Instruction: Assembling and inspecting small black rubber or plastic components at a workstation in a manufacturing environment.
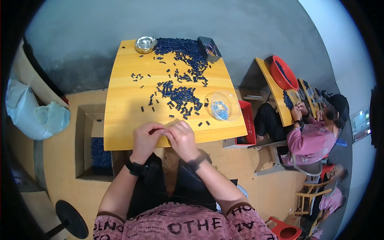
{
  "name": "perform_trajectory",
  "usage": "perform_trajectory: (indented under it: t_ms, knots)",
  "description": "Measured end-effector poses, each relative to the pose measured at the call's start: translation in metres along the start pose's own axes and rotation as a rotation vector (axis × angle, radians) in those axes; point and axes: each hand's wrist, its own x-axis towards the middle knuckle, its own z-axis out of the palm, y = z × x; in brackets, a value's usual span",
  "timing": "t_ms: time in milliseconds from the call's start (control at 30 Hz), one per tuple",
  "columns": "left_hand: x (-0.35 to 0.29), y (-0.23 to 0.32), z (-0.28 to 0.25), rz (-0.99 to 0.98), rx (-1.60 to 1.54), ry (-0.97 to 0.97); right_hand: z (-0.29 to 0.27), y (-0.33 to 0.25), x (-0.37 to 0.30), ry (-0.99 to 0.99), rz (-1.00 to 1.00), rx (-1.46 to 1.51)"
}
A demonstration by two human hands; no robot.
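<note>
Small dark parts [180, 98] are strewn over the middle of the frame and heaped more thickly toward the upper centre, the nearer cluster probably being kept loose so that single ones can be picked out. Just below that cluster, the left hand [146, 138] and the right hand [181, 137] are brought together at the fingertips, closed on what appears to be a small piece [163, 133], whose kind cannot be told at this size. They are held above the near edge, perhaps for steadiness and a clear view. To the right of the cluster a clear tub [234, 102] of pale blue bits [220, 111] is placed, presumably within easy reach; a metal bowl [145, 43] and a grey tray [214, 59] are set on either side of the far heap, which seems to be bounded by them. The surface [130, 92] is finished in yellow wood and is pushed toward a grey wall [92, 48]. At the lower left of it, more dark parts are contained in a cardboard box [83, 160]; at the right, a red basin [291, 74] is stood beside a seated co-worker [310, 140].
</note>
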Motion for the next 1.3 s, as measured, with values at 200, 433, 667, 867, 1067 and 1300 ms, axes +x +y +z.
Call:
perform_trajectory:
  t_ms: [200,433,667,867,1067,1300]
  knots:
    - [0.02,-0.003,0.005,0.291,0.393,0.053,0.016,0.019,0.013,-0.019,-0.061,-0.176]
    - [0.019,0.002,0.002,0.405,0.583,0.015,0.011,0.023,0.021,-0.125,0.135,-0.012]
    - [0.017,0.004,0.0,0.362,0.513,0.013,0.017,0.025,0.029,-0.21,0.543,0.166]
    - [0.017,-0.005,-0.005,0.318,0.458,0.019,0.021,0.032,0.03,-0.273,0.704,0.387]
    - [0.018,-0.006,-0.006,0.313,0.478,0.021,0.018,0.035,0.031,-0.328,0.79,0.433]
    - [0.022,-0.007,-0.007,0.328,0.496,-0.04,0.018,0.033,0.039,-0.394,0.815,0.323]
